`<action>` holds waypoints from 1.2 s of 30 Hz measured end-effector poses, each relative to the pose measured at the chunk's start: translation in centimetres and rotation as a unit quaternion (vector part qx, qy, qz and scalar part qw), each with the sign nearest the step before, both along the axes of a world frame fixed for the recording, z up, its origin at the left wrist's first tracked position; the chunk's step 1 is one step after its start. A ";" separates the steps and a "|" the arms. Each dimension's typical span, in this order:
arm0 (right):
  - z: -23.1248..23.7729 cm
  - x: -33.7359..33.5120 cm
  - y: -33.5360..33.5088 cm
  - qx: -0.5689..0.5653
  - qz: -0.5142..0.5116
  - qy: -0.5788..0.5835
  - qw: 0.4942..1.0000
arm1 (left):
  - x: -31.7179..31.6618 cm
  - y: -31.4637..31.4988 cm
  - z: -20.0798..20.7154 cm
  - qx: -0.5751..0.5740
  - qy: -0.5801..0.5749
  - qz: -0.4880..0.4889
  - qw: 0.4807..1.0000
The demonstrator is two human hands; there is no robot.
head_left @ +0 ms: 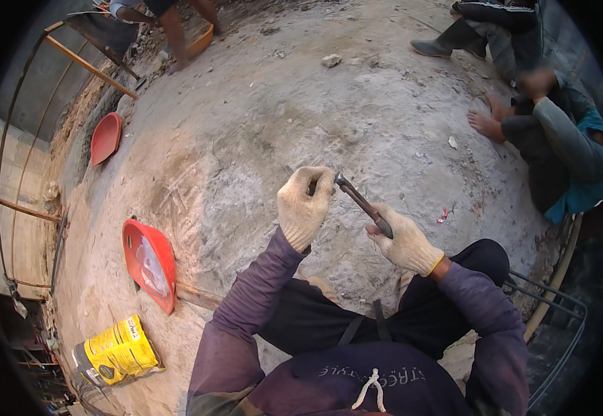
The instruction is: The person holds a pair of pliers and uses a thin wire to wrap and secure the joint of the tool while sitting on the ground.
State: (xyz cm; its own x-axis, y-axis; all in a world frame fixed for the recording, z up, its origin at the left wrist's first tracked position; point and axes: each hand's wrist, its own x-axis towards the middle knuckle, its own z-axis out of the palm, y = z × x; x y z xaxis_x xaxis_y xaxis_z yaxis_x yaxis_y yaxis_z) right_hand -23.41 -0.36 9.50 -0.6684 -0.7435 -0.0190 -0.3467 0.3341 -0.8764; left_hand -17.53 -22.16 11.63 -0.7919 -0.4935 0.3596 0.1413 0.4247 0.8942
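Your right hand [404,243] is closed around the lower end of a rusty metal tool [364,205]. Its long axis slants up and left from that fist. Your left hand [304,205], fingers curled, meets the upper tip, so both hands are at the tool, one at each end.

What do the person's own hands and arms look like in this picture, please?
Both the left hand and the right hand wear cream knitted work gloves; the right glove has a yellow cuff edge. Both arms are in long, faded purple sleeves, creased at the elbows.

bare concrete floor [301,118] lies open ahead of the hands; red pan [150,263] left, seated person [558,145] right.
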 end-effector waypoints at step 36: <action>0.8 0.9 -0.4 -0.034 0.032 -0.148 0.988 | 0.2 -3.9 0.5 0.131 -0.119 0.001 0.984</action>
State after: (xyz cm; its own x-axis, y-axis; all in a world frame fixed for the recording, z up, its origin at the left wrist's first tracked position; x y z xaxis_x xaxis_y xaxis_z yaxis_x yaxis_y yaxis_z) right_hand -22.52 -0.72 10.31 -0.5929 -0.7899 -0.1562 -0.0899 0.2577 -0.9620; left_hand -17.36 -26.08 12.08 -0.8373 -0.5463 0.0239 -0.0860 0.1748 0.9808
